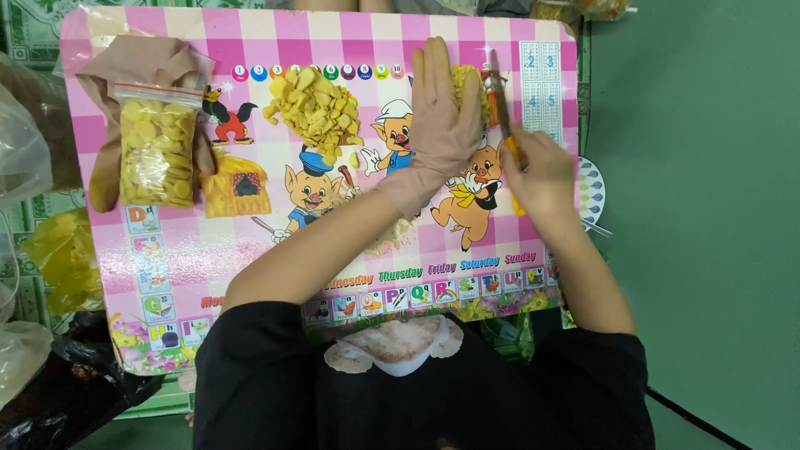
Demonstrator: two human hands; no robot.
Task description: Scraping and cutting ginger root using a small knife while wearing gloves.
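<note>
A: Left hand?
B: Gloved, flat, fingers straight, pressing a yellow block near the far right corner of the pink table.
A: Right hand?
B: Bare, clenched round a knife, blade against the block.
A: Else?
B: Cut yellow slices at the far edge, bagged slices by the left edge.

Well left of the hands a clear bag of yellow slices lies on a beige glove; a loose yellow heap sits nearer, on the pink checked worktop
</note>
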